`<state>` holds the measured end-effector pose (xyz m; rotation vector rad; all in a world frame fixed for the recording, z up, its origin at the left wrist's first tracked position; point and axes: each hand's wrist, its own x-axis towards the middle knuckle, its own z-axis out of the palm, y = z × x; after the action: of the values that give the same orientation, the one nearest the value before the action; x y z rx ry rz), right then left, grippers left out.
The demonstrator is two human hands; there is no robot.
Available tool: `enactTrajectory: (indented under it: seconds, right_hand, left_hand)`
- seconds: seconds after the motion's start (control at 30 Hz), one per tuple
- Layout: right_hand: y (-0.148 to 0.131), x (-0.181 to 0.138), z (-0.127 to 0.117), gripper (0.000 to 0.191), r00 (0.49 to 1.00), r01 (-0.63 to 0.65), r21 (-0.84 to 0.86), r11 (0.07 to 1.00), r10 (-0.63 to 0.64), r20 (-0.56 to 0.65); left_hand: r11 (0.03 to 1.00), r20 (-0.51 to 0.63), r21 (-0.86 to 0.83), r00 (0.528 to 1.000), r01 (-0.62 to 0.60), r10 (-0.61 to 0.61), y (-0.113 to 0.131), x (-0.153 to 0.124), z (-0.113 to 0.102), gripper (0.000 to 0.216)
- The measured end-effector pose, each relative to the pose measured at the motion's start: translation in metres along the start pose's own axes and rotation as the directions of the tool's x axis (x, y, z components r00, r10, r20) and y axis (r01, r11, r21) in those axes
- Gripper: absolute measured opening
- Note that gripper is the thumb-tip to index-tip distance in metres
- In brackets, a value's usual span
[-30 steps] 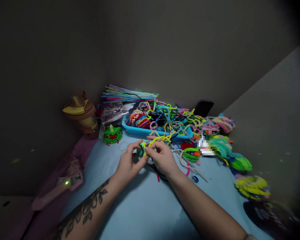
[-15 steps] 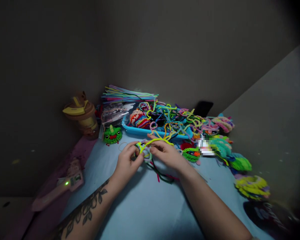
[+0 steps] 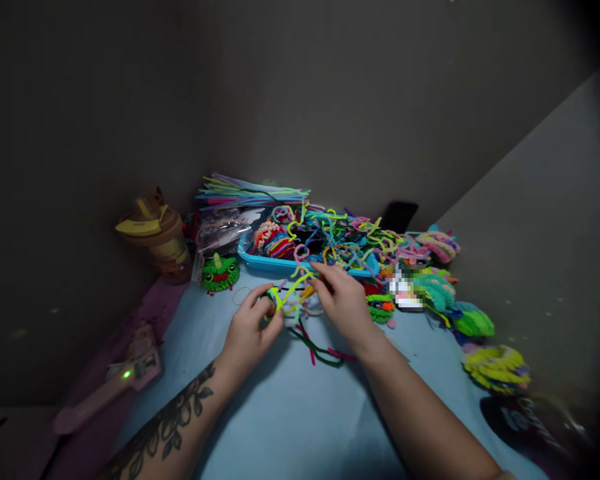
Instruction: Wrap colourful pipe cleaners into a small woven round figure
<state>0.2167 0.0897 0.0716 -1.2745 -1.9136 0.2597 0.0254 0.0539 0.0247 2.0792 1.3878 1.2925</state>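
Note:
My left hand (image 3: 249,330) is closed in a pinch on a small coiled pipe-cleaner piece (image 3: 271,301) of green, blue and yellow. A neon yellow pipe cleaner (image 3: 294,288) runs up and right from that piece to my right hand (image 3: 344,301), whose fingertips pinch its far end close to the blue tray (image 3: 280,265). Both hands rest low over the light blue table top (image 3: 290,413). Loose dark green and pink pipe cleaners (image 3: 320,351) lie on the table just under my right wrist.
The blue tray holds a tangle of coloured pipe cleaners, with a bundle of straight ones (image 3: 250,193) behind it. A green frog-like figure (image 3: 220,273), a yellow-lidded cup (image 3: 153,237), a pink glue gun (image 3: 107,393) and several finished fuzzy pieces (image 3: 495,368) at the right surround the hands.
My right hand has moved away from the left, up and to the right, drawing the yellow pipe cleaner out straight. The left hand kept its pinch on the coiled piece.

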Motion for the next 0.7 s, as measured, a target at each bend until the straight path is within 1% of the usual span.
enactTrajectory:
  seconds: [0.13,0.27,0.37,0.43,0.5,0.57,0.63,0.7]
  right_hand:
    - [0.005,0.0,0.002,0.017,0.997,0.049,-0.147,0.988,-0.039,0.073]
    - [0.01,0.0,0.006,0.015,0.988,0.032,-0.247,0.969,0.007,0.156]
    - [0.012,0.001,0.005,0.015,0.988,0.036,-0.293,0.956,0.01,0.157]
    - [0.009,0.0,0.001,0.015,0.995,0.065,-0.251,0.966,-0.042,0.094]
    - [0.001,0.0,-0.003,0.014,0.994,0.103,-0.138,0.985,-0.107,-0.021]
    - [-0.009,-0.002,-0.007,0.012,0.983,0.143,0.003,0.99,-0.141,-0.118]
    - [-0.019,-0.004,-0.009,0.011,0.978,0.165,0.11,0.98,-0.148,-0.148]
    - [-0.024,-0.006,-0.009,0.012,0.976,0.182,0.168,0.969,-0.157,-0.151]
  left_hand:
    - [0.998,-0.011,0.02,0.998,-0.059,0.06,-0.001,-0.002,0.002,0.013]
    - [0.998,-0.035,0.018,0.998,-0.055,0.056,-0.001,-0.002,0.001,0.014]
    - [0.999,-0.048,0.012,0.998,-0.05,0.05,0.0,-0.001,0.0,0.015]
    - [0.999,-0.039,0.014,0.998,-0.039,0.04,0.0,-0.001,0.001,0.015]
    - [0.999,-0.012,0.019,1.0,-0.026,0.027,0.0,-0.002,0.001,0.014]
    - [1.0,0.021,0.02,1.0,-0.016,0.016,0.0,-0.002,0.002,0.014]
    - [1.0,0.049,0.014,0.999,-0.008,0.007,0.0,-0.002,0.002,0.013]
    - [1.0,0.063,0.005,0.998,0.0,-0.001,0.001,-0.002,0.002,0.014]
